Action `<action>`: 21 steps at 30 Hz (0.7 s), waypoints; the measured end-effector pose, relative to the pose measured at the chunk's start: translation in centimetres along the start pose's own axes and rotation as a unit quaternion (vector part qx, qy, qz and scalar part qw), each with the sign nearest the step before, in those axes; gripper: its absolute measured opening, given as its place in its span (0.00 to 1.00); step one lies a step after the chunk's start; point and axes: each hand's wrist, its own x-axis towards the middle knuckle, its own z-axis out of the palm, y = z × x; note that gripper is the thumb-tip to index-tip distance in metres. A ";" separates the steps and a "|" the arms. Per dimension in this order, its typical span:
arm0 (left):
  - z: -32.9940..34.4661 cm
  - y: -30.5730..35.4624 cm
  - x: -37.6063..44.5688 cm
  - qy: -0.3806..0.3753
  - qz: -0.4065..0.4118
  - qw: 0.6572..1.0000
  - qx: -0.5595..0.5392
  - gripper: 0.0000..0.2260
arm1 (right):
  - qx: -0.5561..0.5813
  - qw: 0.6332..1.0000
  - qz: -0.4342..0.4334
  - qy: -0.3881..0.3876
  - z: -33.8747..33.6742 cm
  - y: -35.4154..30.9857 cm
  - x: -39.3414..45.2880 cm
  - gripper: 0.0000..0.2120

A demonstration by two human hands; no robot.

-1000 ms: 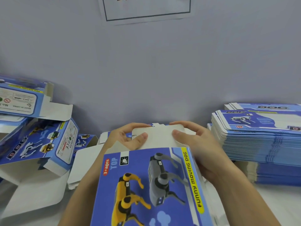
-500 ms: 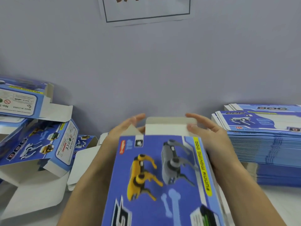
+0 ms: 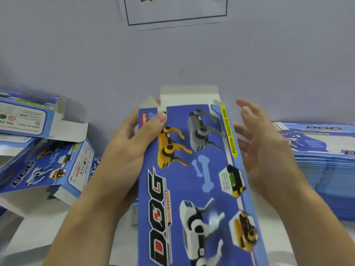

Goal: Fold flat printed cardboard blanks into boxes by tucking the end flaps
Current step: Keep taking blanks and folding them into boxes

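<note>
Left hand (image 3: 134, 143) grips the blue box (image 3: 194, 181) near its top, thumb across the printed face, raised above the tabletop (image 3: 48, 233). Right hand (image 3: 265, 150) hovers beside it, fingers (image 3: 247, 112) spread, holding nothing.

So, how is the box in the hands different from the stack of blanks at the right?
The box is opened into a sleeve with depth and held up off the table; the stack of blanks lies flat on it. The box is a single piece, gripped by the left hand, with its white end flap standing up; the stack is many sheets, untouched. Both carry the same blue robot-dog print.
</note>
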 end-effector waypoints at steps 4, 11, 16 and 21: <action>0.3 -0.5 -1.0 -0.001 0.069 0.996 -0.050 0.22 | -0.026 0.998 -0.040 -0.044 1.3 -1.5 0.4 0.11; 1.5 -0.6 -1.0 0.029 0.201 0.979 0.036 0.22 | -0.070 0.985 -0.113 -0.110 0.2 -2.0 -0.4 0.08; 1.8 -1.1 -0.9 0.035 0.186 0.975 0.117 0.17 | 0.010 0.982 -0.060 -0.180 -0.7 -0.3 -2.0 0.24; 2.0 -1.7 -0.8 0.008 0.105 0.991 0.083 0.16 | -0.076 0.985 -0.134 -0.075 0.5 1.2 -1.3 0.19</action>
